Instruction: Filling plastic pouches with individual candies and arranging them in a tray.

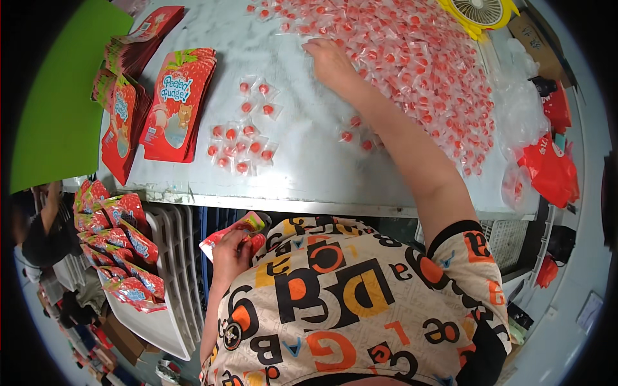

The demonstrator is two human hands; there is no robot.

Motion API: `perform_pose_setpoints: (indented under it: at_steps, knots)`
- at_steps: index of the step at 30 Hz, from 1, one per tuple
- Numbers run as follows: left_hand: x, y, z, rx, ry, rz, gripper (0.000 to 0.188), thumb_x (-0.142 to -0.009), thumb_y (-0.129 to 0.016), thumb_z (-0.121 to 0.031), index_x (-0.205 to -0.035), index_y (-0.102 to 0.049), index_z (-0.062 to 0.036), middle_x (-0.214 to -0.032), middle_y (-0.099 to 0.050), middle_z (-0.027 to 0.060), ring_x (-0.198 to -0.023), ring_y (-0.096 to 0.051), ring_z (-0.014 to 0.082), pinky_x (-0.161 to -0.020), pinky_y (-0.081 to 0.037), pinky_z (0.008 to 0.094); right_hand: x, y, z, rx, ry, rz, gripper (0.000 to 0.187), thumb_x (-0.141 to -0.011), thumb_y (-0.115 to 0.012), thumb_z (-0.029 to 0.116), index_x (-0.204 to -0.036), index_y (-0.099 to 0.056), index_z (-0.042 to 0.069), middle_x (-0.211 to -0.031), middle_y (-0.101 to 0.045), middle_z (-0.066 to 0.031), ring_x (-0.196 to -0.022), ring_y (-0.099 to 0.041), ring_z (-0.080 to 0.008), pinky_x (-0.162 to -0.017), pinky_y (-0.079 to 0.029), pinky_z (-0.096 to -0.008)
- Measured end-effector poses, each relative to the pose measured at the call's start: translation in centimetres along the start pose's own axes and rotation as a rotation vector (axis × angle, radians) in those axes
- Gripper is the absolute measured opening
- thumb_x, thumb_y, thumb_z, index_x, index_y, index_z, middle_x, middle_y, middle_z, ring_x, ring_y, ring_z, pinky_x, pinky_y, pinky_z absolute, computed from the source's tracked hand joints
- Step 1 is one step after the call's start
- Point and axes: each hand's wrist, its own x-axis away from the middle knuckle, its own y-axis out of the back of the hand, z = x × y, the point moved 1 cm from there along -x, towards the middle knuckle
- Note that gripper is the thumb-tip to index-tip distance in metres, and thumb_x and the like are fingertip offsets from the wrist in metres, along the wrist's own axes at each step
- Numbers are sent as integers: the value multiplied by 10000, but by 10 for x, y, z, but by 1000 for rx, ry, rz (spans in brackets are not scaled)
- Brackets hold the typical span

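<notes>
My left hand (232,255) is closed on a red pouch (256,223) at my waist, just below the table's front edge. My right hand (331,64) reaches far across the table to the left border of a big heap of small clear-wrapped red candies (412,71). Its fingers look loosely stretched and lie low over the tabletop; their undersides are hidden. Left of it lies a loose group of wrapped candies (259,96), with a tighter cluster of them (241,150) nearer the edge. A few more candies (357,136) sit beneath my right forearm.
Stacks of flat red pouches (179,106) stand at the table's left, beside a green panel (58,96). Filled pouches (122,244) lie in a stack of grey trays (168,321) at lower left. A yellow fan (479,13), plastic bags and red bags (550,168) are on the right.
</notes>
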Motion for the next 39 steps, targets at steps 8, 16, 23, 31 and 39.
perform_pose_setpoints:
  at_steps: [8,16,23,31,39]
  knots:
    - [6,3,3,39,16,-40,189,-799,-652,84,-978,-651,23,-948,-683,197,-876,-670,393,-746,-535,382,10,73,-6,-242,-127,-20,330,-863,-631,73,-1191,-674,70,-1123,-675,-129,-1006,-650,-302,-889,-527,-376]
    - [1,2,8,2,-32,-4,177,-805,-659,66,-973,-649,12,-935,-684,191,-870,-673,393,-736,-535,383,31,53,5,-61,-83,218,314,-795,-688,113,-1102,-687,44,-1058,-630,-181,-974,-633,-376,-873,-526,-448]
    - [7,2,6,-6,15,6,185,-805,-659,60,-983,-654,7,-955,-687,189,-905,-666,398,-761,-538,391,19,66,13,-229,-214,232,403,-756,-751,141,-1143,-688,48,-1090,-637,-184,-965,-649,-350,-874,-533,-428]
    - [4,1,8,12,-8,26,188,-810,-663,53,-994,-651,21,-1000,-683,212,-944,-665,401,-794,-539,399,12,56,16,-450,-309,172,373,-799,-765,107,-1158,-691,35,-1021,-698,-117,-834,-690,-197,-790,-559,-314]
    - [6,2,6,6,-9,29,187,-805,-661,48,-989,-648,17,-999,-679,213,-934,-658,411,-790,-538,409,17,55,20,-311,-290,205,435,-777,-796,132,-1184,-681,32,-1099,-652,-115,-911,-681,-201,-819,-552,-320]
